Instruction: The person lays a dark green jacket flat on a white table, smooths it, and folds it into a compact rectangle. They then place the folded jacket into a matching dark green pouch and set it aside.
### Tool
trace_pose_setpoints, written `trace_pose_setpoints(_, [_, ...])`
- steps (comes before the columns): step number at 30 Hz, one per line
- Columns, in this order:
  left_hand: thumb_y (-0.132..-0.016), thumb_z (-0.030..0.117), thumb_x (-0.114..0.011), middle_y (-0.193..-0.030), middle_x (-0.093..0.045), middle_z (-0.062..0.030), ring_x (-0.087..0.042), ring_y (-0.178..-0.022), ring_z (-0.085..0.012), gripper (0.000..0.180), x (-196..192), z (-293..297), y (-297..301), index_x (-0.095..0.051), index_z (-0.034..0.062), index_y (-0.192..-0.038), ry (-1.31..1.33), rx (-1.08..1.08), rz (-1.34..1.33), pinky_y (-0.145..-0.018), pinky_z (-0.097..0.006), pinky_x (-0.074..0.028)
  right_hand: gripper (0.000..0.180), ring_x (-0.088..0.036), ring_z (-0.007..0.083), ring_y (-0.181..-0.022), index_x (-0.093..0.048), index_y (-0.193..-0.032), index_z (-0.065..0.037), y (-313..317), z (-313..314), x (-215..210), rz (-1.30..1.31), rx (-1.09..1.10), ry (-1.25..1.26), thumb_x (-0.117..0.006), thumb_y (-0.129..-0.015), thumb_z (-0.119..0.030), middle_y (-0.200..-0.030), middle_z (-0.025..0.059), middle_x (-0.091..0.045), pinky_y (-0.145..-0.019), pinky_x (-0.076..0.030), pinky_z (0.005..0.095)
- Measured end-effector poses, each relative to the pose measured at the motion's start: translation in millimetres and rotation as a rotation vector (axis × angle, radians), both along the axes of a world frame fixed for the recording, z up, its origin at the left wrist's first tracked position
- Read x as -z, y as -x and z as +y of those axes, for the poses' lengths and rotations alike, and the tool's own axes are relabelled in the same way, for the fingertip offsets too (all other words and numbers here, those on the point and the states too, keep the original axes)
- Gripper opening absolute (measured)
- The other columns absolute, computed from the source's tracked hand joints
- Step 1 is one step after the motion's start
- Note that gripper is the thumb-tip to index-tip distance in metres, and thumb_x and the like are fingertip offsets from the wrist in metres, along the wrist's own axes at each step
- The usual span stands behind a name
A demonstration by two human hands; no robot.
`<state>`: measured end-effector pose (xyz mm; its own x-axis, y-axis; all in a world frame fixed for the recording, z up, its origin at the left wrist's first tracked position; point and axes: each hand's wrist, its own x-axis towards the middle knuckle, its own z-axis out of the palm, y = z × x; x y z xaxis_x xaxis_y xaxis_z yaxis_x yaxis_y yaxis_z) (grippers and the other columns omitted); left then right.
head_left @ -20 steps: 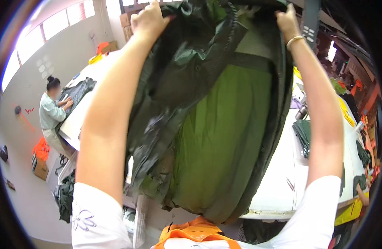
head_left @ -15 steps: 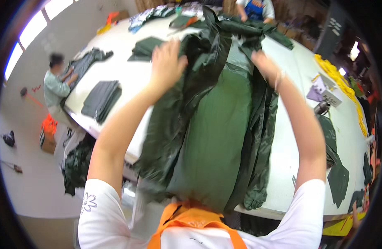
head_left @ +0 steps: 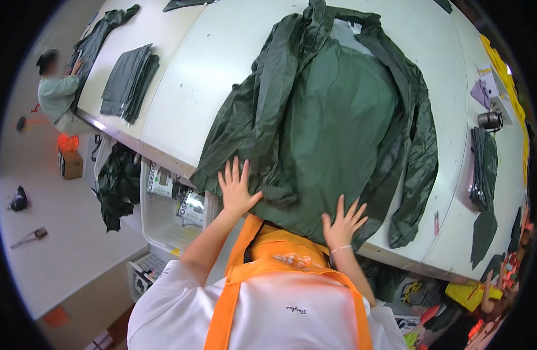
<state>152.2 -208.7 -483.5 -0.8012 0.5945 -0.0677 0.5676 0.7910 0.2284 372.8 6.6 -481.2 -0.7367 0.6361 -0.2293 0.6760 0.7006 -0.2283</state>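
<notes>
A dark green rain jacket (head_left: 338,111) lies spread on the white table (head_left: 187,87), its front open and the lining showing. Its collar points to the far side and its hem reaches the near table edge. On the lower left of the jacket my left hand (head_left: 237,189) rests flat with fingers spread. My right hand (head_left: 343,226) presses on the hem farther right, fingers also spread. Neither hand grips the cloth. One sleeve (head_left: 417,181) stretches down along the right side of the jacket.
A folded stack of dark garments (head_left: 127,81) sits at the left, near another person (head_left: 58,90) handling a dark garment. Plastic baskets (head_left: 163,233) stand below the table edge. At the right are a dark metal cup (head_left: 490,121), a folded green piece (head_left: 483,169) and yellow cloth (head_left: 508,76).
Both hands have come down from the jacket's upper part to its near hem and now lie flat. The jacket is laid out wider on the table. My view has tilted downward.
</notes>
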Motion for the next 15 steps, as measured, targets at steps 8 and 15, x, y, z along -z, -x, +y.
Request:
trace_pose_setpoints(8, [-0.068,0.059,-0.068,-0.148,-0.024,-0.0192,-0.02,-0.136,-0.0398,0.1,44.4,95.2,121.2,-0.026,0.0079,-0.144,-0.183,-0.062,0.097,-0.106,-0.061,-0.014,0.064,-0.011,0.043,-0.138,-0.03,-0.144,-0.029,85.9,102.6,38.2,0.077,0.056,-0.235,-0.052,-0.087,-0.049,-0.151,0.0128,-0.02,-0.106,-0.01,0.0644])
trace_pose_setpoints(15, [-0.06,0.053,-0.078,-0.143,-0.027,-0.0251,-0.036,-0.126,-0.0419,0.102,-20.2,135.6,116.6,-0.03,0.0172,-0.142,-0.394,0.18,-0.05,-0.099,-0.051,-0.037,0.066,-0.01,0.0404,-0.14,-0.024,-0.146,-0.034,98.1,101.2,42.1,-0.051,0.128,-0.193,-0.05,-0.088,-0.053,-0.153,0.0109,-0.016,-0.107,-0.011,0.0627])
